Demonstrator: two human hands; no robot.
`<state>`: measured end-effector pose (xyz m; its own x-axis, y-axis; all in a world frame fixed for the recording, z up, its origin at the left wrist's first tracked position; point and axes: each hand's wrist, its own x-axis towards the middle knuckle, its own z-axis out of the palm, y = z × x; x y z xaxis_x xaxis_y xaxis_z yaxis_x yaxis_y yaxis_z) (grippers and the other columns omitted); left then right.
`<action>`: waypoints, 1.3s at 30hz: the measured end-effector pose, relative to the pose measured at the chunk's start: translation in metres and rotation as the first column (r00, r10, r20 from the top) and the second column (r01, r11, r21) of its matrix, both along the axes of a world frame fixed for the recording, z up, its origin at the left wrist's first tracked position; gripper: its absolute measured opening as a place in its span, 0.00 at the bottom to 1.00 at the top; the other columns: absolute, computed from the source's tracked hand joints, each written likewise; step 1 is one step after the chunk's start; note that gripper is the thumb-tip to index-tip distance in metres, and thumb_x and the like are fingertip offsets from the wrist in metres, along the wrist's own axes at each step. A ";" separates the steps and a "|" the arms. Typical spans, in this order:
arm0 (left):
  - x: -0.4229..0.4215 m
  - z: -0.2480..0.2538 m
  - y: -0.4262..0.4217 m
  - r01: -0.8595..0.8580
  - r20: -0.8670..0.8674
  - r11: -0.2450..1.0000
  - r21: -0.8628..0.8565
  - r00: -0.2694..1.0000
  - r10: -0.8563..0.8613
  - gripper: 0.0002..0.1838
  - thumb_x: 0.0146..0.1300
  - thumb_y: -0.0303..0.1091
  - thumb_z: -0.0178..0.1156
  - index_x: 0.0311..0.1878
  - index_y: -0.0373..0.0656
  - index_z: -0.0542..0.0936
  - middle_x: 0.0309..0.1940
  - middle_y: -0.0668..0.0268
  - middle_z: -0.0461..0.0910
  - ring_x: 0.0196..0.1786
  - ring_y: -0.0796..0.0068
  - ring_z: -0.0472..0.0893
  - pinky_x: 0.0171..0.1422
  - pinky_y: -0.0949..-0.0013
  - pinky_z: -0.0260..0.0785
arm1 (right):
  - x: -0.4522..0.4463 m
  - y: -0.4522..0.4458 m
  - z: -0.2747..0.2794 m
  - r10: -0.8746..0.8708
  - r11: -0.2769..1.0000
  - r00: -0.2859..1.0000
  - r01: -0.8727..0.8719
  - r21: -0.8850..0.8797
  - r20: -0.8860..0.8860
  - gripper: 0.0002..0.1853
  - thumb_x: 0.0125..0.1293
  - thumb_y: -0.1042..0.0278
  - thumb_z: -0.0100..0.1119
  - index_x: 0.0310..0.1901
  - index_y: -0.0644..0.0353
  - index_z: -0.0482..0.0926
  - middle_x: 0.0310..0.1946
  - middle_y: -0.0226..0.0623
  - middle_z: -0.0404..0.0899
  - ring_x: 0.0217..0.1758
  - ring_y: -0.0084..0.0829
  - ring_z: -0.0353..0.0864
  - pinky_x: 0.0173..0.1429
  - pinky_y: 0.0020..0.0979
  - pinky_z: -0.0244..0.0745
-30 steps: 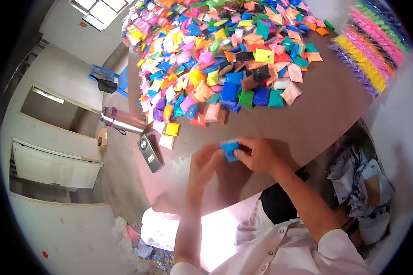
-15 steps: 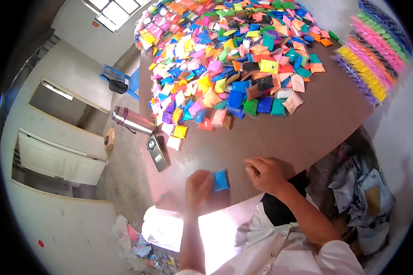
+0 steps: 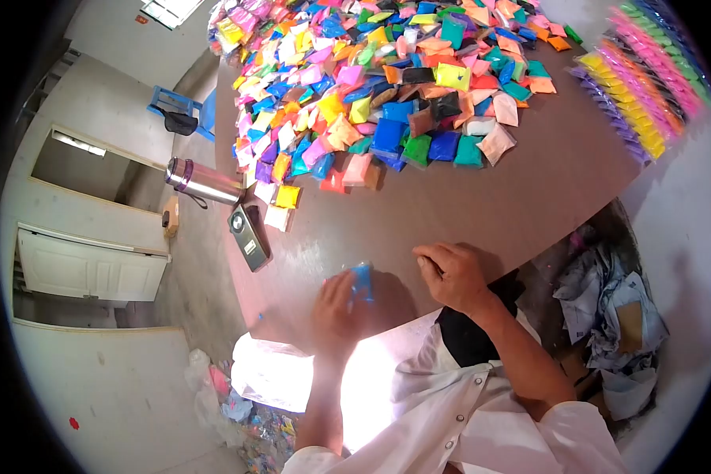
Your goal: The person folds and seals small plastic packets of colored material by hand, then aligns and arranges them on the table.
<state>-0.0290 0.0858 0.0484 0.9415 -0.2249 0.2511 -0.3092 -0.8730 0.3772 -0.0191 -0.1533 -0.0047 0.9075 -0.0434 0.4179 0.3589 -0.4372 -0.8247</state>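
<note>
One blue packet [image 3: 362, 284] is showing just right of your left hand [image 3: 336, 310], grip unclear, while your right hand [image 3: 453, 275] is hanging loosely curled.

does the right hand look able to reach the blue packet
Probably yes: only bare tabletop shows between the right hand and the blue packet, though the left hand is at its other side.

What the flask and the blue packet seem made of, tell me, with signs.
Blue packet: perhaps thin, glossy plastic film, going by its pale glints, though blurred; contents unclear. Flask: probably polished metal, from its silvery body and bright highlights.
</note>
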 end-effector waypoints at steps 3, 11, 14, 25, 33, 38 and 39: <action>-0.022 -0.032 -0.004 0.136 0.008 0.989 0.065 0.991 -0.137 0.22 0.72 0.34 0.63 0.65 0.34 0.79 0.67 0.50 0.78 0.71 0.48 0.76 0.75 0.49 0.67 | 0.000 -0.001 -0.002 -0.004 1.000 1.000 0.004 0.011 0.017 0.07 0.65 0.78 0.63 0.44 0.62 0.84 0.35 0.46 0.86 0.38 0.48 0.87 0.42 0.41 0.83; -0.027 -0.035 0.002 0.113 -0.068 0.986 0.125 0.992 -0.106 0.28 0.75 0.41 0.58 0.70 0.30 0.73 0.73 0.45 0.71 0.76 0.42 0.69 0.80 0.44 0.58 | -0.001 0.000 0.001 -0.023 1.000 0.999 0.022 0.017 0.043 0.06 0.65 0.78 0.65 0.44 0.63 0.85 0.34 0.44 0.85 0.35 0.44 0.86 0.40 0.38 0.80; -0.016 -0.037 0.018 0.076 -0.014 0.983 0.165 0.997 -0.075 0.28 0.75 0.43 0.58 0.69 0.31 0.74 0.71 0.46 0.73 0.74 0.45 0.72 0.79 0.44 0.58 | -0.004 -0.002 0.000 -0.025 1.000 0.998 0.025 0.013 0.062 0.06 0.65 0.78 0.64 0.43 0.62 0.85 0.33 0.44 0.85 0.34 0.44 0.85 0.38 0.38 0.80; 0.111 -0.006 0.029 0.015 0.244 0.991 0.131 0.969 -0.047 0.19 0.65 0.35 0.70 0.57 0.40 0.82 0.56 0.58 0.84 0.57 0.50 0.82 0.60 0.54 0.76 | -0.002 -0.003 0.005 0.000 1.000 1.000 0.000 -0.004 0.007 0.07 0.64 0.78 0.64 0.43 0.62 0.84 0.36 0.46 0.85 0.38 0.49 0.86 0.42 0.41 0.82; 0.212 -0.026 0.012 -0.047 0.297 0.976 0.212 0.955 -0.018 0.14 0.64 0.30 0.68 0.53 0.44 0.83 0.52 0.59 0.86 0.57 0.53 0.83 0.58 0.55 0.77 | 0.001 -0.004 0.002 -0.017 0.999 1.000 0.017 0.034 0.001 0.06 0.64 0.78 0.65 0.43 0.61 0.84 0.35 0.45 0.85 0.37 0.49 0.86 0.41 0.41 0.82; 0.197 -0.016 0.015 0.014 0.455 0.995 0.096 0.889 -0.056 0.07 0.68 0.27 0.63 0.47 0.41 0.84 0.43 0.59 0.87 0.48 0.55 0.85 0.52 0.55 0.79 | 0.000 -0.004 -0.006 -0.022 0.997 1.000 0.021 0.076 0.008 0.06 0.64 0.78 0.64 0.43 0.61 0.84 0.33 0.46 0.84 0.36 0.49 0.86 0.40 0.42 0.81; 0.184 -0.011 0.013 0.015 0.452 0.995 0.097 0.890 -0.057 0.07 0.68 0.27 0.63 0.47 0.41 0.84 0.43 0.59 0.87 0.48 0.55 0.85 0.52 0.55 0.79 | -0.001 -0.005 -0.006 -0.021 0.997 1.000 0.021 0.071 0.006 0.06 0.64 0.77 0.64 0.43 0.61 0.84 0.33 0.46 0.84 0.36 0.49 0.85 0.40 0.43 0.81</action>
<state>0.1552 0.0990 0.0369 0.7200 -0.2977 0.6268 -0.4603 -0.8809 0.1103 -0.0200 -0.1581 -0.0112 0.9033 -0.0921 0.4190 0.3556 -0.3856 -0.8514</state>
